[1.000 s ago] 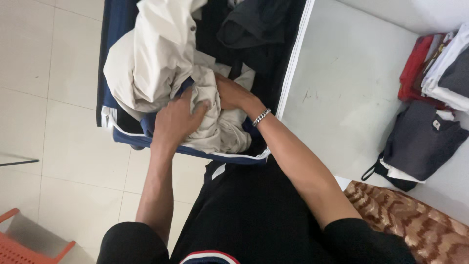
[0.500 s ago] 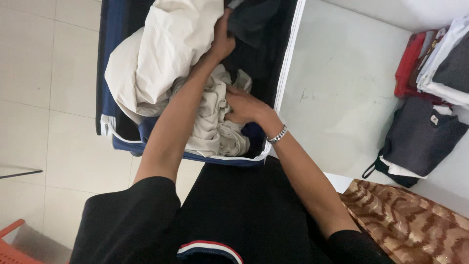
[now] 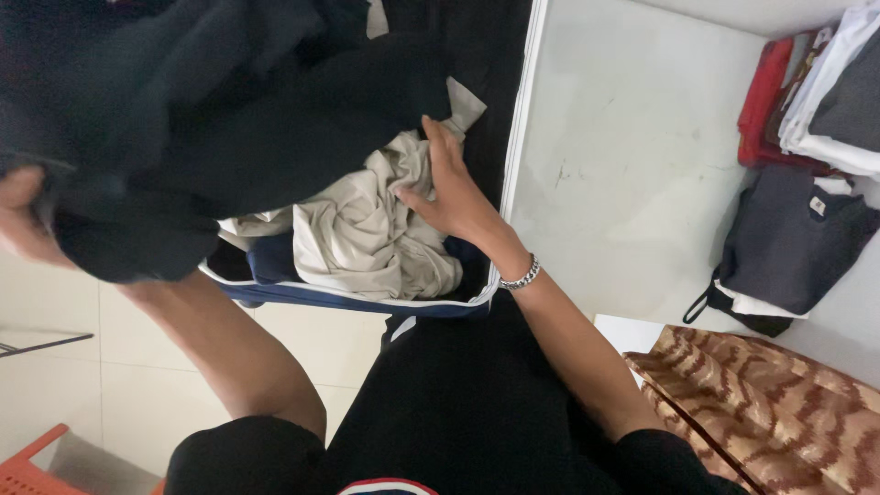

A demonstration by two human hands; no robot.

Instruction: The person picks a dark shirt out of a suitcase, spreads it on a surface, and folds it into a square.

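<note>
Now our left hand [image 3: 23, 215] grips the dark garment [image 3: 211, 119] aloft, while our right hand [image 3: 451, 188] lies flat and open, pinning the beige clothes [image 3: 367, 234].

- Left hand [image 3: 20, 215], at nine o'clock: blurred, cut by the edge, half buried in the black garment [image 3: 211, 119].
- That garment hides most of the navy bag [image 3: 275, 291].

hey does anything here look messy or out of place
Yes. The beige clothes lie crumpled in the navy bag, unlike the folded stacks on the white table. The left hand holds a bunched dark garment over the bag; the right hand rests on the beige heap.
</note>
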